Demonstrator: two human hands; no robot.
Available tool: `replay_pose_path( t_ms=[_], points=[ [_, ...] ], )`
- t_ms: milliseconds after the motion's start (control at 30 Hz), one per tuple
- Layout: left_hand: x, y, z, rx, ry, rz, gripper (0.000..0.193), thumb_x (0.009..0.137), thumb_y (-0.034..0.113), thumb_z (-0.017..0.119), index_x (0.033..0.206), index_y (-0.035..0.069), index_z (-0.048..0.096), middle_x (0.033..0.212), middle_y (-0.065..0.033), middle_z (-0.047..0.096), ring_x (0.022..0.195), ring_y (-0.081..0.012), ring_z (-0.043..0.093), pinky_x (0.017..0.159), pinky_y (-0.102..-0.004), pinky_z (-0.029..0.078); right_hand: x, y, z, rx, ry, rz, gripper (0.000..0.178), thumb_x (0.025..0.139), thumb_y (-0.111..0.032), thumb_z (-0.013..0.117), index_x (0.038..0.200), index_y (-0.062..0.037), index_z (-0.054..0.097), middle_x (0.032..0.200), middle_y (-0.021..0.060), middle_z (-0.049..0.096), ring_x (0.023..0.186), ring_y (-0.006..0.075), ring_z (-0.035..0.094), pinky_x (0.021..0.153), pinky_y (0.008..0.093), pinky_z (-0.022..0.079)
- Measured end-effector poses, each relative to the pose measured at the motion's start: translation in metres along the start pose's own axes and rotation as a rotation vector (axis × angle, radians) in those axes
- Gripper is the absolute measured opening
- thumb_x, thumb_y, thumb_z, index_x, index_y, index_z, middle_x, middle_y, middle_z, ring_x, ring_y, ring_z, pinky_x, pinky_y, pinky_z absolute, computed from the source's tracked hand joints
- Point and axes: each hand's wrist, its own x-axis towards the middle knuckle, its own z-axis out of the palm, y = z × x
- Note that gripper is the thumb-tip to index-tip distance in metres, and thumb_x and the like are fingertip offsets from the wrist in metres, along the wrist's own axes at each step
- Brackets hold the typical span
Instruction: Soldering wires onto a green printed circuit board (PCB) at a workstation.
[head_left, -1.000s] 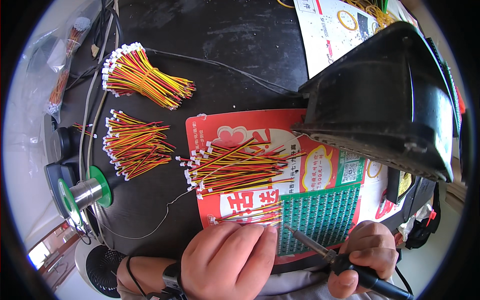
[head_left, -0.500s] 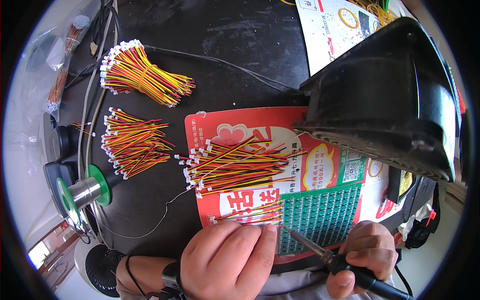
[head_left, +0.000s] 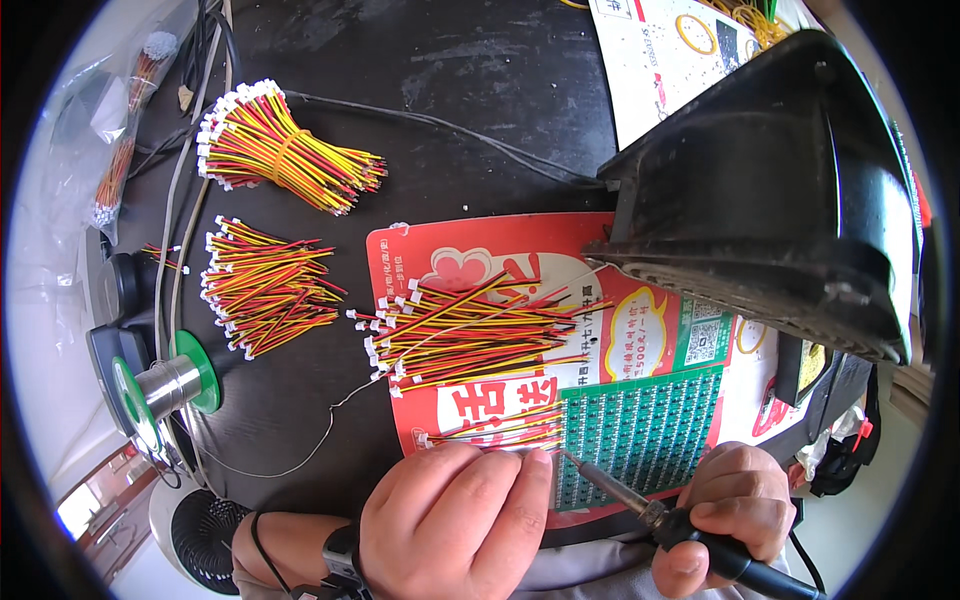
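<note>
My right hand [head_left: 735,510] grips a soldering iron [head_left: 655,515] by its black handle. The iron's tip points left, meeting the left edge of a green circuit board panel [head_left: 640,430]. Right by that tip, my left hand [head_left: 450,520] is closed, thumb side hidden, its fingertips pinched on a thin wire at the board's edge; most of that wire is out of sight under the fingers. Several red, yellow and black wires [head_left: 500,430] with white connectors lie just beyond, their ends along the panel's left edge. A loose pile of the same wires [head_left: 480,335] rests behind them on a red printed sheet [head_left: 390,260].
Further left lie another wire pile [head_left: 270,290] and a banded wire bundle [head_left: 290,150]. A green solder spool [head_left: 170,380] stands at the left; its solder strand crosses the dark table [head_left: 450,60]. A large black housing [head_left: 760,200] overhangs the right, beside a yellow sponge [head_left: 812,365].
</note>
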Motion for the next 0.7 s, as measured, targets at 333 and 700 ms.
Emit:
replay_pose_path(
  t_ms=[333, 700],
  points=[
    [0.001, -0.003, -0.002, 0.005, -0.052, 0.018, 0.016, 0.073, -0.002, 0.065, 0.088, -0.009, 0.067, 0.081, -0.014, 0.06, 0.071, -0.0264, 0.061, 0.066, -0.0341, 0.053, -0.001, -0.002, -0.001, 0.033, 0.002, 0.005, 0.027, 0.085, -0.018, 0.066, 0.084, 0.0043, 0.052, 0.054, 0.0077, 0.047, 0.042, 0.0139, 0.044, 0.038, 0.0272, 0.034],
    [0.005, 0.009, -0.012, 0.087, -0.184, -0.21, 0.024, 0.061, 0.004, 0.068, 0.084, 0.0, 0.07, 0.077, -0.0056, 0.06, 0.07, -0.0186, 0.059, 0.059, -0.0279, 0.052, -0.002, 0.0, -0.002, 0.05, 0.007, 0.01, 0.027, 0.087, -0.019, 0.066, 0.087, 0.0029, 0.05, 0.056, 0.0068, 0.046, 0.045, 0.0131, 0.044, 0.039, 0.0273, 0.034]
  ],
)
